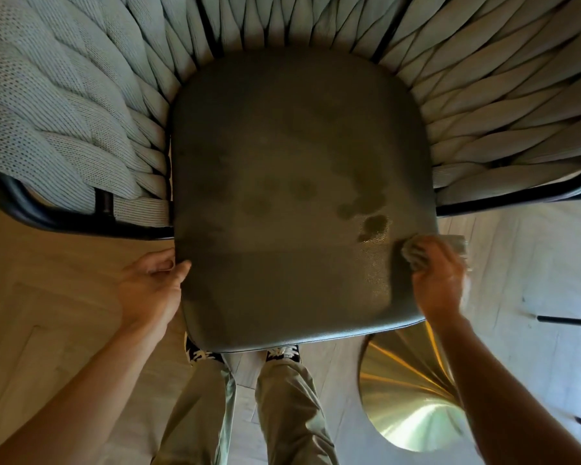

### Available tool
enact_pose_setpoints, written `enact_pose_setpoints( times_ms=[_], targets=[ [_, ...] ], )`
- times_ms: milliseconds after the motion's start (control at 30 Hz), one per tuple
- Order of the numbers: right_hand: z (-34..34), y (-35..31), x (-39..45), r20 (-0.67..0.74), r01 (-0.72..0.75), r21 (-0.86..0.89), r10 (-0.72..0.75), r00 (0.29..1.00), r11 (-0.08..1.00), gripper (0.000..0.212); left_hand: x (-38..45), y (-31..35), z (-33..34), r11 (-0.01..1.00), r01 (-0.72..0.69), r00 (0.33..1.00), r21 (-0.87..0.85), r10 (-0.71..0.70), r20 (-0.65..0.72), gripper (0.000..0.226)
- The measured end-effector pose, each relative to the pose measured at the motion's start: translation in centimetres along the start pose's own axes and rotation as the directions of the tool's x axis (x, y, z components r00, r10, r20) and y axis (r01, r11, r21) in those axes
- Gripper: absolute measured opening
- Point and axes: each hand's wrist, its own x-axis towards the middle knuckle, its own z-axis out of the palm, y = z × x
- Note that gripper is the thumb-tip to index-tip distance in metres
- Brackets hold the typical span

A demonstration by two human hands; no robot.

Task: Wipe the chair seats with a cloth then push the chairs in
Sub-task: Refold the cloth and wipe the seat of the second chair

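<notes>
Dim, warm light. Sheen on seat (302,203) near right edge, glare on brass base (413,397). Right hand (438,280) and cloth (416,253) motion-blurred. Strong fisheye bend at frame edges.

Chair (302,182) on pale wood floor (47,297)

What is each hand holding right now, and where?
Right hand: bunched grey cloth, at the dark padded chair seat's right edge. Left hand: grip on the seat's left front edge.

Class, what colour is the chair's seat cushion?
Dark grey-green seat cushion, with darker damp patches; head view.
</notes>
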Motion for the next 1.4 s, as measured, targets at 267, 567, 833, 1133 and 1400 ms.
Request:
enact_pose_setpoints(
  times_ms=[267, 567, 833, 1133, 1400],
  targets=[
    [0.3, -1.8, 0.1, -0.152, -0.075, 0.086, 0.087, 0.985, 0.994, 0.03, 0.3, -0.3, -0.3, 1.0, -0.021, 0.999, 0.013, 0.021, 0.024, 0.028],
    [7.6, -19.1, -4.5, -0.053, 0.231, 0.236, -0.225, 0.973, 0.944, 0.041, 0.4, 0.5, -0.7, 0.991, 0.136, 0.99, -0.004, -0.136, 0.048, 0.015],
    [12.3, -31.4, -6.6, 0.091, 0.293, 0.32, -0.337, 0.937, 0.901, 0.024, 0.2, 1.9, -1.1, 0.928, 0.302, 0.953, -0.217, -0.294, 0.068, 0.043],
    [6.6, -19.1, -3.1, 0.081, 0.343, 0.08, -0.349, 0.934, 0.936, 0.052, 1.0, 0.5, -0.4, 0.99, 0.139, 0.988, 0.026, -0.14, 0.065, 0.023],
    [1.5, -3.5, 0.7, 0.062, 0.101, -0.06, -0.097, 0.993, 0.993, 0.045, 1.3, 0.5, 1.1, 0.998, 0.018, 0.996, 0.058, -0.013, -0.093, 0.013]
  ],
)
